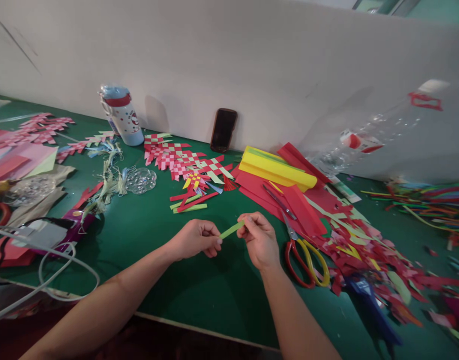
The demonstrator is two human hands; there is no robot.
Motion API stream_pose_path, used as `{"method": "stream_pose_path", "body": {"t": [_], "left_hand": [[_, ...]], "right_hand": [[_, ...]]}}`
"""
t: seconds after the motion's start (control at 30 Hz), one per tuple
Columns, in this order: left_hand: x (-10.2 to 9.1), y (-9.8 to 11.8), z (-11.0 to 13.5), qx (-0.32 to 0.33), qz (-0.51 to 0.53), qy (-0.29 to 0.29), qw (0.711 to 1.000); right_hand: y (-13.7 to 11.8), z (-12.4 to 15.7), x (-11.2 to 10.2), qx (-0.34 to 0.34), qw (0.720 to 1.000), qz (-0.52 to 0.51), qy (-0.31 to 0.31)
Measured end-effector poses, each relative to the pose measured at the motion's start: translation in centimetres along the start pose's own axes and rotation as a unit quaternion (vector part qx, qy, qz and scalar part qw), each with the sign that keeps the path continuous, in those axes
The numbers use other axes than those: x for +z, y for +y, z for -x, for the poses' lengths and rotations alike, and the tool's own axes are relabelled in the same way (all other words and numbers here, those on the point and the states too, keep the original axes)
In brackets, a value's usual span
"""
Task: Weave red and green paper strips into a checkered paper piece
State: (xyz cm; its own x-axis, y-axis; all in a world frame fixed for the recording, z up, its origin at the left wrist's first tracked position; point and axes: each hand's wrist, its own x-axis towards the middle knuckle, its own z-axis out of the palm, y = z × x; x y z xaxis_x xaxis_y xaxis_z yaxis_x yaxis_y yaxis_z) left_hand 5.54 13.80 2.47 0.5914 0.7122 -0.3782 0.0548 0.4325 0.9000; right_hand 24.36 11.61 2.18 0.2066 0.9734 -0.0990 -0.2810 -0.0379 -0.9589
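Pale green paper strip [232,229] pinched at each end between the left hand [195,239] and right hand [258,239], above a green work mat [199,295]; woven red paper pieces [184,162] lie far, scissors [306,262] just right.

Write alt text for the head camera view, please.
The left hand and right hand pinch a light green paper strip over a green mat, beside red-and-yellow-handled scissors and red paper scraps; woven red paper pieces lie beyond.
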Motion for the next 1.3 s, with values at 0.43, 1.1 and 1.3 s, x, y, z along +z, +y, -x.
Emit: {"method": "stream_pose_path", "body": {"t": [0.43, 1.1, 1.3], "left_hand": [[0.0, 0.3, 0.3, -0.01, 0.019, -0.014, 1.0], [-0.1, 0.5, 0.3, -0.017, 0.018, -0.021, 0.999], [-0.2, 0.3, 0.2, -0.008, 0.008, -0.018, 1.0]], "right_hand": [[0.1, 0.9, 1.1, 0.061, 0.99, 0.075, -0.101], [-0.7, 0.8, 0.3, 0.102, 0.983, 0.053, -0.145], [0.2, 0.6, 0.4, 0.081, 0.988, 0.059, -0.116]]}}
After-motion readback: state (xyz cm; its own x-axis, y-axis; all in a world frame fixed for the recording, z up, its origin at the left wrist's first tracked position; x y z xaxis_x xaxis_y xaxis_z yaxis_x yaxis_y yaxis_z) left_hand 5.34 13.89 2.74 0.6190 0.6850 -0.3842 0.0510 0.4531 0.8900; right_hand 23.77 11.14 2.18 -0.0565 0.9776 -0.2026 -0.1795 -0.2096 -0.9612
